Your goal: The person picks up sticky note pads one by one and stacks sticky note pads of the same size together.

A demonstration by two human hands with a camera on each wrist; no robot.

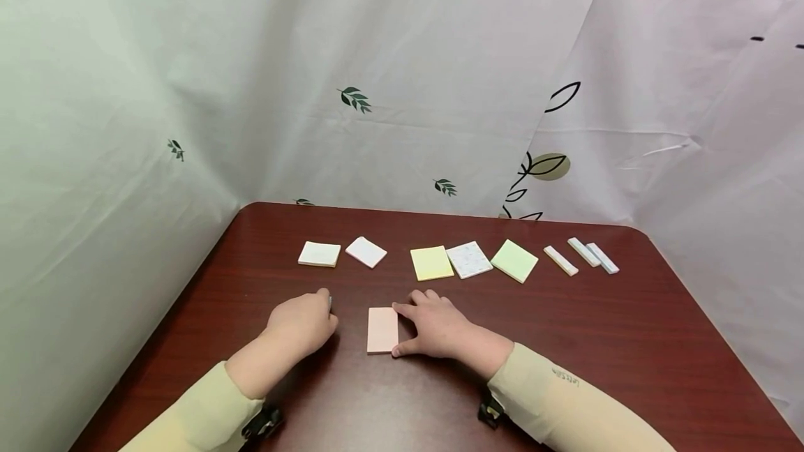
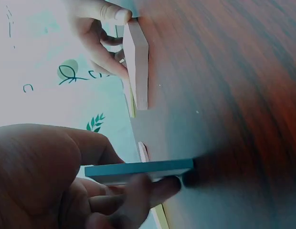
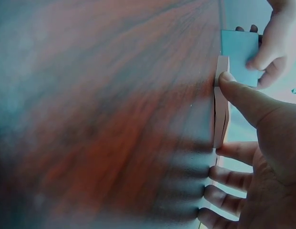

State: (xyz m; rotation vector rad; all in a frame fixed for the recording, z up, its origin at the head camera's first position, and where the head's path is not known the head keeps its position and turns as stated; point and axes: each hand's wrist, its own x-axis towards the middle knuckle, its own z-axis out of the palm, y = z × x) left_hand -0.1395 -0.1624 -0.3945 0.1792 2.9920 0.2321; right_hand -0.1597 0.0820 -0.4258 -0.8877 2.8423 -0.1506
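My left hand pinches a blue sticky note pad, which stands on edge in the right wrist view. From the head only a sliver of that pad shows past the fingers. A pink sticky note pad lies flat on the table to its right. My right hand grips this pink pad at its right side, thumb on the near corner and index finger on the far one. The other right fingers rest spread on the tabletop, as the right wrist view shows.
Along the back of the brown table lie a cream pad, a pale pink pad, a yellow pad, a patterned white pad and a green pad. Three narrow strip pads lie further right. White curtains surround the table.
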